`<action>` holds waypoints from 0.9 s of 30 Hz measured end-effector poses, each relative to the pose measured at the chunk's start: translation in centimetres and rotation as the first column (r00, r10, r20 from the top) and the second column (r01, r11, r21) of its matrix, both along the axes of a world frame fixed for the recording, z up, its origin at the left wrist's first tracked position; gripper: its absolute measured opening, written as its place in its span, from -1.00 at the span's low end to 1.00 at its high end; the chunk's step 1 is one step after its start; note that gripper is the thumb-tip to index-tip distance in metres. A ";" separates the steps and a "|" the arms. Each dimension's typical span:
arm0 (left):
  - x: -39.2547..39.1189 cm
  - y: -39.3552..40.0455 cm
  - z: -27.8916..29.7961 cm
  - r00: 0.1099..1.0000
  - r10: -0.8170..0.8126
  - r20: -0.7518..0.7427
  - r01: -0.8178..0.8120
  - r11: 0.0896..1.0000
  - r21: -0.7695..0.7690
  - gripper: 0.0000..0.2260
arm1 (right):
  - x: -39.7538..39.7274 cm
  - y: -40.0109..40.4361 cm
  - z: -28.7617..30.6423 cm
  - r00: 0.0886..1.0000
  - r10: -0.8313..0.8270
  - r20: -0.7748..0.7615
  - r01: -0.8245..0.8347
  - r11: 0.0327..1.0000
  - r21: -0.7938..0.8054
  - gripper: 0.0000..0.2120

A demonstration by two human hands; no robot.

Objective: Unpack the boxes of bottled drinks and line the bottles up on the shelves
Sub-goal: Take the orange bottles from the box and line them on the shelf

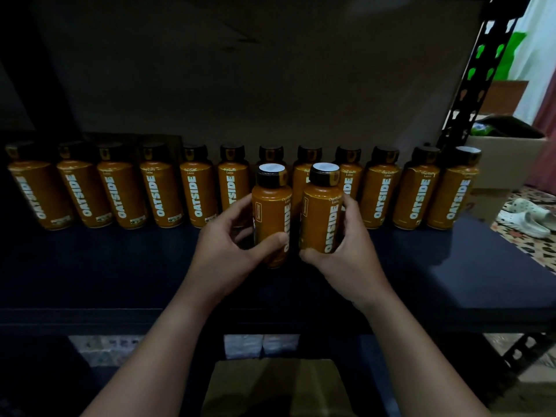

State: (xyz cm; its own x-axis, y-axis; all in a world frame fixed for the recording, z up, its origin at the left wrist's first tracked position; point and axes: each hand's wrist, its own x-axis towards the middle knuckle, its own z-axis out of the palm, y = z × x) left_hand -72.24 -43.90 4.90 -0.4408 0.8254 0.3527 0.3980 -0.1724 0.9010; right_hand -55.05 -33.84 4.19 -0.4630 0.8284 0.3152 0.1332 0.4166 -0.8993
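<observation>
Over at 3 o'clock there's a pair of pale clogs (525, 216) lying on a patterned tile floor (538, 245). Up around 2 o'clock, something bright green (511, 55) shows behind the black upright, with a white curtain (538, 40) just right of it and a bit of reddish cloth (549, 139) below that. Down at 6 o'clock there's some more tiled floor, kinda blurry.
</observation>
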 end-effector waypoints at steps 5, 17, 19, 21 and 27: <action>-0.1 -0.1 -0.3 0.989 0.103 -0.107 -0.093 0.991 0.096 -0.32 | -0.1 0.1 0.1 0.999 -0.015 0.028 0.015 1.000 0.011 -0.07; 0.2 0.7 -0.3 0.988 0.088 -0.123 -0.083 0.995 0.050 -0.49 | -1.1 -1.0 0.3 0.989 -0.079 0.126 0.065 0.992 0.106 -0.10; 0.2 0.7 -0.3 0.986 0.094 -0.141 -0.088 0.995 0.049 -0.50 | -1.2 -1.1 0.4 0.987 -0.079 0.139 0.066 0.993 0.098 -0.09; 0.1 0.8 -0.4 0.983 0.100 -0.155 -0.096 0.995 0.036 -0.47 | -1.3 -1.1 0.3 0.986 -0.087 0.144 0.072 0.992 0.106 -0.09; -0.2 1.1 -0.6 0.991 0.061 -0.118 -0.060 0.998 0.008 -0.44 | -1.4 -0.9 0.1 0.982 -0.093 0.163 0.076 0.992 0.104 -0.08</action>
State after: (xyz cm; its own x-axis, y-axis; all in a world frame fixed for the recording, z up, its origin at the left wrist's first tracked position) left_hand -72.40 -42.81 4.31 -0.4448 0.7969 0.4088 0.5116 -0.1486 0.8463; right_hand -56.45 -34.74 4.29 -0.4455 0.8359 0.3205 0.3163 0.4819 -0.8171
